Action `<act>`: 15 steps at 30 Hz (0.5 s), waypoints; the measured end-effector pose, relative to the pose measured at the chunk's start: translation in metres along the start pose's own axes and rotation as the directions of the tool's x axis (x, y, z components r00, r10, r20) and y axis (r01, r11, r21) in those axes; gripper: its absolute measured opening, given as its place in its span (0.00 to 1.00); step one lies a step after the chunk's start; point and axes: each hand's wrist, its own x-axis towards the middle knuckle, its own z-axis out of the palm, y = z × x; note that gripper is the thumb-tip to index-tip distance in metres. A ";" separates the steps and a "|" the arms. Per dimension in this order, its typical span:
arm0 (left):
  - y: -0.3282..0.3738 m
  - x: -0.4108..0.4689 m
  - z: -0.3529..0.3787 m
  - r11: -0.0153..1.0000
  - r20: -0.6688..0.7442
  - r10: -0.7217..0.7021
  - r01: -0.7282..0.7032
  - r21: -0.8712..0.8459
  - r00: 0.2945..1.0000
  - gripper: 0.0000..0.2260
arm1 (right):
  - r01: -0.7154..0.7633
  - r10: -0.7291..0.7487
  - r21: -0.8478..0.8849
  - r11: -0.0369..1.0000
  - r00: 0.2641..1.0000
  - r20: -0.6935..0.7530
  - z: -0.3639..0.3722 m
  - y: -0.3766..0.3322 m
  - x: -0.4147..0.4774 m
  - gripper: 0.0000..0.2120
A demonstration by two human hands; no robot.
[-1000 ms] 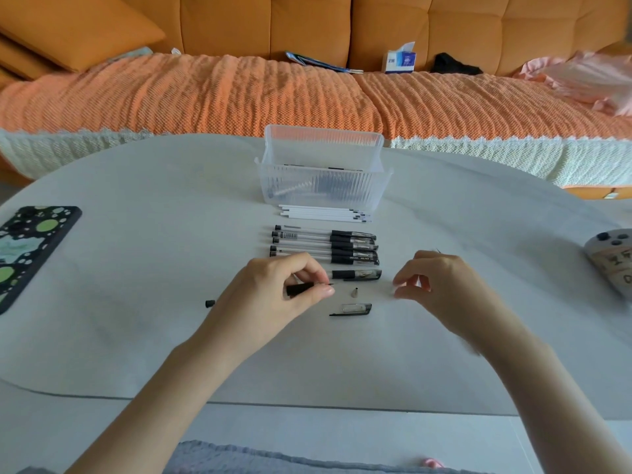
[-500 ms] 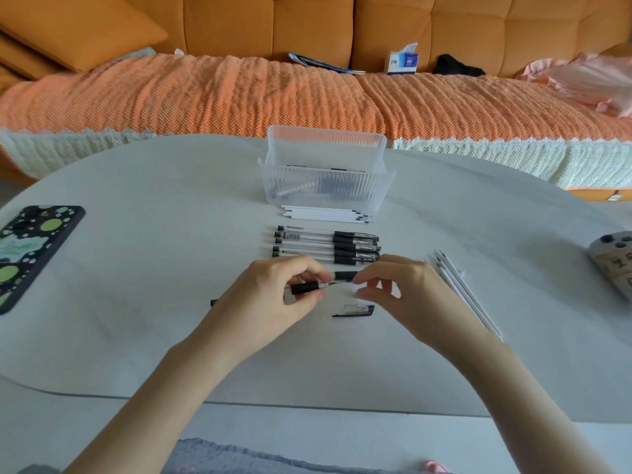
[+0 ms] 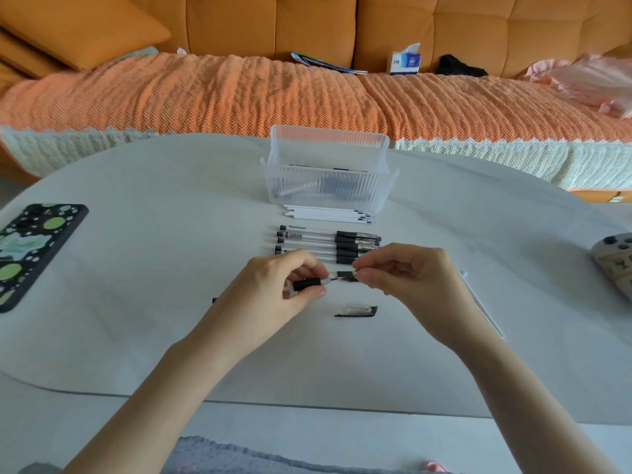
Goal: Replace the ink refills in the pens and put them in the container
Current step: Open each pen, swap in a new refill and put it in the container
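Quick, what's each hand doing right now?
Left hand: grips the pen by its black grip.
Right hand: pinches that pen's tip end.

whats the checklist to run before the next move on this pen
1. Left hand grips the pen at its black grip: ok.
2. Right hand pinches the pen's front end: ok.
3. Tip seated fully on the barrel: cannot tell, fingers hide it.
4. Fresh refill inside: cannot tell.
5. Pen cap lies loose on the table, near the hands: ok.
6. Container open-topped, behind the row of pens: ok.
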 end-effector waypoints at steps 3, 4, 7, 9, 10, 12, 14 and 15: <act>0.000 0.000 0.000 1.000 -0.003 0.007 -0.007 -0.002 1.000 0.06 | -0.004 0.004 0.003 1.000 1.000 -0.003 0.004 -0.001 -0.001 0.05; 0.000 0.000 0.000 1.000 -0.003 0.007 -0.007 -0.005 1.000 0.06 | 0.002 -0.002 -0.017 1.000 1.000 -0.003 0.005 -0.002 -0.001 0.05; 0.001 0.000 0.000 1.000 -0.006 0.006 -0.006 -0.009 1.000 0.06 | 0.034 -0.035 -0.067 0.997 0.999 -0.006 0.007 -0.002 -0.002 0.05; 0.002 0.000 0.000 1.000 -0.006 0.003 -0.004 -0.013 1.000 0.06 | 0.038 -0.038 -0.076 0.996 0.999 -0.004 0.008 -0.002 -0.002 0.05; 0.003 0.001 0.000 1.000 -0.006 0.000 -0.001 -0.019 1.000 0.06 | 0.034 -0.034 -0.075 0.997 0.999 -0.002 0.008 -0.002 -0.002 0.05; 0.004 0.001 0.001 1.000 -0.003 0.001 -0.001 -0.026 1.000 0.06 | 0.029 -0.028 -0.055 0.998 1.000 0.011 0.010 -0.001 -0.002 0.05; 0.004 0.001 0.002 1.000 0.002 0.005 -0.005 -0.024 1.000 0.06 | 0.029 -0.028 -0.017 0.999 0.999 0.029 0.014 -0.001 -0.003 0.05; 0.004 0.000 0.002 1.000 0.003 0.003 -0.003 -0.025 1.000 0.07 | 0.029 -0.029 -0.005 1.000 0.999 0.035 0.016 0.000 -0.003 0.06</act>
